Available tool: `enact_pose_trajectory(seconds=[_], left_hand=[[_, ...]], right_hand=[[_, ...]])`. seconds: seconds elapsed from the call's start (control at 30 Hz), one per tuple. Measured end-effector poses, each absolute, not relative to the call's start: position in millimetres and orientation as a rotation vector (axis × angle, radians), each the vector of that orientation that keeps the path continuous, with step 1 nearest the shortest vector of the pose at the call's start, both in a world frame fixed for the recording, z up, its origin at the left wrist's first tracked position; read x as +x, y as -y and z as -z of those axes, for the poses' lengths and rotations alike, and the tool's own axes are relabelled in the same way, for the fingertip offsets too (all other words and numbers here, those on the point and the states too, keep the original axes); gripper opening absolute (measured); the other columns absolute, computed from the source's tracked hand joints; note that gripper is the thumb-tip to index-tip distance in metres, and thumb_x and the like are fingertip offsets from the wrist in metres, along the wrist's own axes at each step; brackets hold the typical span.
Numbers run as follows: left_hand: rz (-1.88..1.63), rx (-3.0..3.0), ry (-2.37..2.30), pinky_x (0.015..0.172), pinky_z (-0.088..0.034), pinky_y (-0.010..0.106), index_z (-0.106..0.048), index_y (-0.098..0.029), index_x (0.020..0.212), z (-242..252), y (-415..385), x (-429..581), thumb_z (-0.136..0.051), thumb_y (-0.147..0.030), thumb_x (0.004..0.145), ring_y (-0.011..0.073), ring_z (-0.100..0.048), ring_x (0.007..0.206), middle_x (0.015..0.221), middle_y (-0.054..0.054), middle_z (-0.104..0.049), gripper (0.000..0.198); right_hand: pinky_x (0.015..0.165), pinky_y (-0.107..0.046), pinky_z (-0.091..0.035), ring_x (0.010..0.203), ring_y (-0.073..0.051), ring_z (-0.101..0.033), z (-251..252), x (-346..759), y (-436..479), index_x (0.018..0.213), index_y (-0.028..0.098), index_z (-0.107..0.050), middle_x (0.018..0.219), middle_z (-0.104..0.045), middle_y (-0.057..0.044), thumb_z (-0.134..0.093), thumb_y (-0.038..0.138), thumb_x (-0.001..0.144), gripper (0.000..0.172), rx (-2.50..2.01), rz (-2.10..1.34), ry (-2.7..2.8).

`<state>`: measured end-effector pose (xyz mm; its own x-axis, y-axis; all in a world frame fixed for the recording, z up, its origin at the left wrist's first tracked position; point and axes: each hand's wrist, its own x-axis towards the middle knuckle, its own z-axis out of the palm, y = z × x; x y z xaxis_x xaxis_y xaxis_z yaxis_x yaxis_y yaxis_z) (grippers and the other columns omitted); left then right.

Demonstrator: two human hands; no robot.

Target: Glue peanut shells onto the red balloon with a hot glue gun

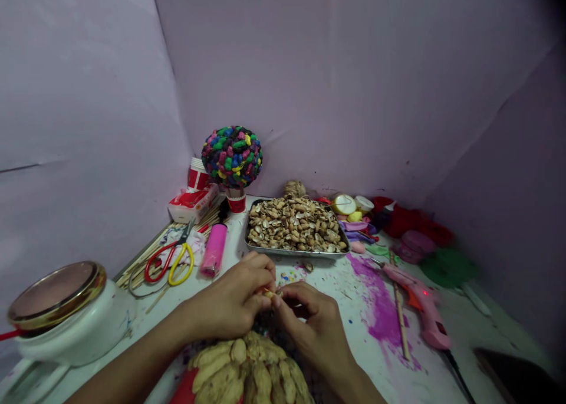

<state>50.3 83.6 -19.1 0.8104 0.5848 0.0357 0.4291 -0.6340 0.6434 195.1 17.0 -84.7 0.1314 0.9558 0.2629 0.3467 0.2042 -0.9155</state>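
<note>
My left hand [239,295] and my right hand [313,321] meet at the middle of the table, fingers closed. Pinched between their fingertips is a small tan peanut shell [269,294], partly hidden by the fingers. Just below, close to me, lies a rounded red form [184,387] covered with overlapping peanut shells [260,374]; its lower part is cut off by the frame. Beyond my hands stands a metal tray [305,253] heaped with loose peanut shells [296,224]. One stray shell [308,266] rests on the table in front of it.
A pink glue gun [424,301] with a lit red light lies right, beside a thin stick [400,312]. At left are scissors [177,259], a pink cylinder [214,250] and a white pot [79,321]. A multicoloured ball [232,156] stands in a red cup [236,202] near the wall.
</note>
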Motion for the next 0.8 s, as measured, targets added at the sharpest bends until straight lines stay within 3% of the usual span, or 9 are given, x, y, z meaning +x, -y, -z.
enact_pose_trajectory(seconds=[0.43, 0.53, 0.63, 0.8], left_hand=[[-0.416, 2.391, -0.813, 0.077, -0.039, 0.03, -0.049, -0.017, 0.069, 14.0, -83.2, 46.2, -0.047, -0.007, 0.077, 0.017, -0.047, 0.087, 0.089, 0.004, -0.052, 0.013], [-0.519, 2.402, -0.936, 0.073, -0.039, 0.029, -0.05, -0.017, 0.067, 13.9, -88.7, 44.3, -0.048, -0.01, 0.078, 0.0164, -0.049, 0.083, 0.085, 0.003, -0.053, 0.013], [-0.539, 2.424, -0.967, 0.07, -0.041, 0.028, -0.051, -0.017, 0.068, 17.3, -93.1, 44.2, -0.051, -0.013, 0.078, 0.0161, -0.051, 0.081, 0.083, 0.003, -0.054, 0.01], [-0.901, 2.588, -1.285, 0.083, -0.039, 0.037, -0.059, -0.017, 0.082, 31.8, -116.5, 31.2, -0.051, -0.016, 0.077, 0.0224, -0.052, 0.093, 0.095, 0.007, -0.058, 0.009]], right_hand=[[0.05, -0.023, -0.044, 0.054, -0.014, -0.058, 78.2, 215.4, -15.7, 0.064, 0.018, -0.07, 0.061, -0.065, -0.001, -0.061, 0.014, 0.063, 0.01, -1.246, -0.829, 1.307], [0.046, -0.022, -0.041, 0.047, -0.012, -0.056, 86.3, 218.1, -16.6, 0.064, 0.017, -0.068, 0.051, -0.062, 0.001, -0.063, 0.019, 0.065, 0.005, -1.277, -0.913, 1.078], [0.047, -0.021, -0.043, 0.048, -0.012, -0.058, 93.3, 209.7, -18.0, 0.068, 0.017, -0.063, 0.051, -0.062, 0.002, -0.064, 0.03, 0.069, 0.013, -1.253, -1.043, 0.858], [0.047, -0.023, -0.048, 0.044, -0.012, -0.06, 91.7, 197.1, -20.2, 0.078, 0.019, -0.055, 0.055, -0.065, 0.003, -0.063, 0.041, 0.071, 0.024, -1.16, -1.239, 0.601]])
